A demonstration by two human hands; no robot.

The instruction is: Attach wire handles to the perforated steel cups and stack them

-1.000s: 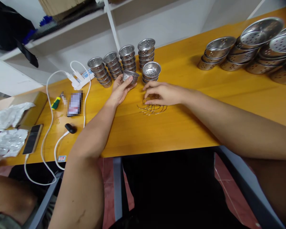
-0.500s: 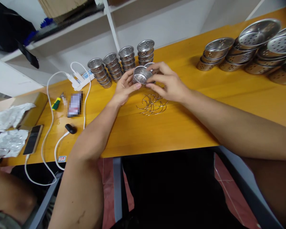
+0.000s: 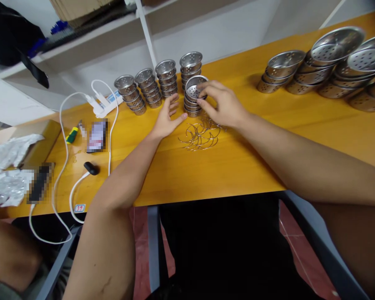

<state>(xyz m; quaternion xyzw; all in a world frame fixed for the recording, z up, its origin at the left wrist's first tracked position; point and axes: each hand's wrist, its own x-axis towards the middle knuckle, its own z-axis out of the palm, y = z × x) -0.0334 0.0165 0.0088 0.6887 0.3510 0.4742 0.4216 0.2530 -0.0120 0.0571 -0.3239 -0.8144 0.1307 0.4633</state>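
A shiny perforated metal cup (image 3: pixel 193 88) sits slightly tilted on top of a short stack of like cups (image 3: pixel 192 109). My right hand (image 3: pixel 220 102) grips this top cup at its right side, thumb and fingers at the rim. Just left of the stack, my left hand (image 3: pixel 170 118) is open and holds nothing, thumb and fingers apart. Thin curved metal wires (image 3: pixel 200 135) lie in a loose heap on the table in front of the stack, partly beneath my right hand.
Behind stand cup stacks (image 3: pixel 125 85), and larger perforated bowls (image 3: pixel 286 62) are piled at the right. On the left are a power strip (image 3: pixel 108 106), white cables, a green-yellow tool (image 3: pixel 71 136), a black mouse-like object (image 3: pixel 91 168) and a phone (image 3: pixel 41 183). Another person's arm (image 3: pixel 9 254) shows lower left.
The cup has moved from between both hands onto the short stack, with my right hand still on it. My left hand has let go, and its fingers are now spread.
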